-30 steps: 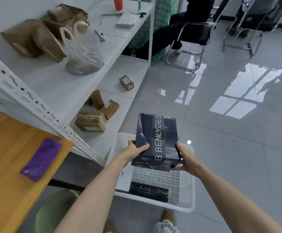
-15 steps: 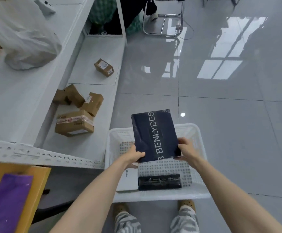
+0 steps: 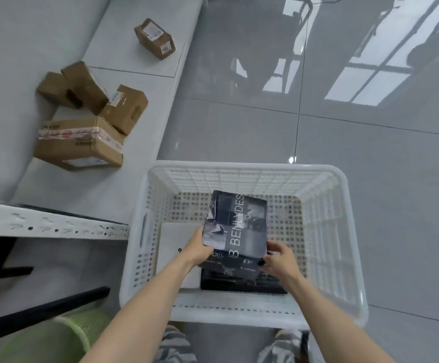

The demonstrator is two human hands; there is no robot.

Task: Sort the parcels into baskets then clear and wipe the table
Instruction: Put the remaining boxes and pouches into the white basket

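Note:
A dark flat parcel (image 3: 236, 226) printed with white letters is down inside the white plastic basket (image 3: 328, 179) on the floor. My left hand (image 3: 200, 248) grips its near left edge, and my right hand (image 3: 278, 258) pinches its near right corner. Under the near end lies a black parcel (image 3: 239, 282). A white flat parcel (image 3: 176, 247) lies at the basket's left, partly hidden by my left hand.
Several brown cardboard boxes (image 3: 82, 142) sit on the low white shelf at the left, one more box (image 3: 155, 38) farther back. A white perforated shelf rail (image 3: 51, 224) juts at the left. A green stool (image 3: 48, 339) is at the lower left. Grey tiled floor lies to the right.
The view has tilted down toward the basket. Both hands have lowered the dark parcel from above the basket's rim into the basket, over the black parcel.

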